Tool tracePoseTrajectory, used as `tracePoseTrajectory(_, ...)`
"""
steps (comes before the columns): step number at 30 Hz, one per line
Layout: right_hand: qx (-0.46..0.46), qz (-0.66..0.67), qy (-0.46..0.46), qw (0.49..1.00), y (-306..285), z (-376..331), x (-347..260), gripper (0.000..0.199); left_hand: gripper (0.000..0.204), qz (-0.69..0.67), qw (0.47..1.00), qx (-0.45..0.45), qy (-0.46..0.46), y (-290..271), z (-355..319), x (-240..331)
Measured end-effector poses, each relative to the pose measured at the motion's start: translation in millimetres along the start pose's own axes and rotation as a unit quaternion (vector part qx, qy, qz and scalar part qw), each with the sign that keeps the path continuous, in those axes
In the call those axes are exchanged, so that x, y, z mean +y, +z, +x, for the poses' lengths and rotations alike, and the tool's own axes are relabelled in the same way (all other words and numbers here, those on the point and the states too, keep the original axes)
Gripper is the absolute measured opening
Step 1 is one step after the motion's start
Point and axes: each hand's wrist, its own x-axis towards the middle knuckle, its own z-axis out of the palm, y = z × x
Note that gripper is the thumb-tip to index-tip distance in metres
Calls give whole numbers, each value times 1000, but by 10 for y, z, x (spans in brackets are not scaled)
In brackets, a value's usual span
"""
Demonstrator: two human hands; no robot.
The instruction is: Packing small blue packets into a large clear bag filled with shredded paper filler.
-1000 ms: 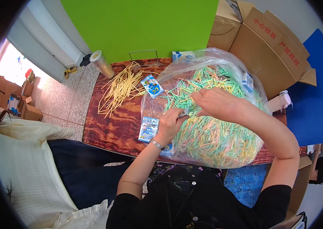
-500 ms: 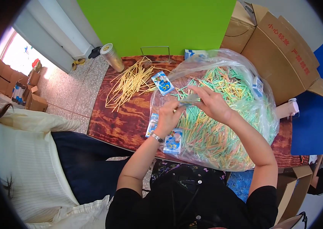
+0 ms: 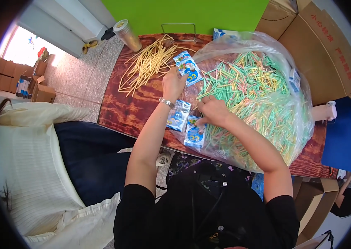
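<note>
Packets at left hand: now two, previously one.

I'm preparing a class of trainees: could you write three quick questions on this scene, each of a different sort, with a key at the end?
1. True or false: the left hand is touching the pink cup.

2. Which of these stands next to the pile of yellow sticks?
A) the pink cup
B) the round canister
C) the cardboard box

3. Fill in the missing word: the mixed green, yellow and pink sticks lie in a large clear plastic ____.

Key:
1. False; its fingers are at a blue-and-white packet.
2. B
3. bag
</note>
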Motion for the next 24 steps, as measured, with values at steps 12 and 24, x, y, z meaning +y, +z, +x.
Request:
tracePoseTrajectory(12, 48, -62, -77, 994, -37, -229, 30, 19, 27, -204, 968, -145, 26, -720, -626, 456)
tracePoseTrajectory(24, 182, 276, -16, 944, -664, -597, 152, 16, 16, -310, 891, -326, -57, -564, -977, 897)
